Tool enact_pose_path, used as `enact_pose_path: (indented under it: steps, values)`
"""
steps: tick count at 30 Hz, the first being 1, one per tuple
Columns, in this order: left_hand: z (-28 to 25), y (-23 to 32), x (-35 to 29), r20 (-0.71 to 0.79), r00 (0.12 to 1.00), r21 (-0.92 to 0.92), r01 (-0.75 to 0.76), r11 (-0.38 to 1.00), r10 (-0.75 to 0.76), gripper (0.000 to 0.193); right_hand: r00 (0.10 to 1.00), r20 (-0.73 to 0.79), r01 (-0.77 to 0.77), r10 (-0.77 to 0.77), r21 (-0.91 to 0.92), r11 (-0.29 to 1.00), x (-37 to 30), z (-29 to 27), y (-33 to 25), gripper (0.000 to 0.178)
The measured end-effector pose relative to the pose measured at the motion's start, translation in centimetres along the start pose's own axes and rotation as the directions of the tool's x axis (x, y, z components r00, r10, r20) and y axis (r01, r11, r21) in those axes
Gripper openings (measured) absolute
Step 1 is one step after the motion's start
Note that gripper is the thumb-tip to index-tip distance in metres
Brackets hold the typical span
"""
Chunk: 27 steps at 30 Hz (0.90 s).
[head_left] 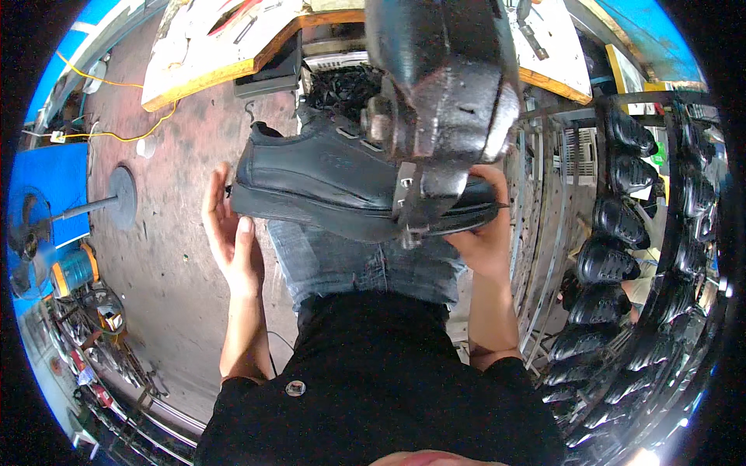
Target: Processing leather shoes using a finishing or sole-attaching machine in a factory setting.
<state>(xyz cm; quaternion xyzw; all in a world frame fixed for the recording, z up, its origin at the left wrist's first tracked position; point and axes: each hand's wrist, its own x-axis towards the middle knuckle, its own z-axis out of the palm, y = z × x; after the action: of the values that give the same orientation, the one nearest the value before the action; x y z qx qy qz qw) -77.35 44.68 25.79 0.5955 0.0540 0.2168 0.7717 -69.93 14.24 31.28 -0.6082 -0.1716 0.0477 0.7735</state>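
A black leather shoe lies sideways in front of me, its heel to the left and its toe to the right. Above its front half stands the dark metal head of a machine, probably a sole stitcher. A narrow metal foot on that head comes down against the shoe's sole edge and hides part of the upper. My right hand wraps round the toe, fingers on the far side and thumb on the near side. Beside the heel, my left hand is open with fingers and thumb apart; whether it touches the heel is unclear.
Racks of black shoes fill the right side. A white-topped workbench with wooden edging lies ahead, and a crate of black scraps sits beneath it. On the left are a standing fan and a yellow cable.
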Motion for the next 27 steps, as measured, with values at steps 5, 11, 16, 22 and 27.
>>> enact_pose_path:
  steps: [5,11,16,22,27]
  values:
    - [2.3,3.2,0.8,0.241,0.898,0.481,-0.440,0.758,0.369,0.075,0.997,0.066,0.054,-0.039,-0.248,0.967,0.6,1.3,-0.3,0.075]
    - [8.7,9.2,3.7,0.649,0.739,0.567,-0.629,0.532,0.183,0.083,0.994,0.104,0.027,0.044,-0.593,0.805,1.1,3.3,-2.7,0.074]
    - [11.0,9.4,5.0,0.711,0.700,0.579,-0.539,0.612,-0.056,0.065,0.997,0.073,0.036,0.017,-0.670,0.741,0.6,3.5,-2.9,0.071]
    - [10.4,6.9,5.0,0.665,0.746,0.414,-0.333,0.847,-0.031,0.055,0.986,0.164,0.134,-0.022,-0.720,0.681,1.0,3.4,-3.7,0.075]
    - [10.0,5.4,4.3,0.592,0.799,0.365,-0.144,0.920,-0.110,0.052,0.974,0.199,0.198,-0.104,-0.541,0.818,0.5,0.2,1.0,0.093]
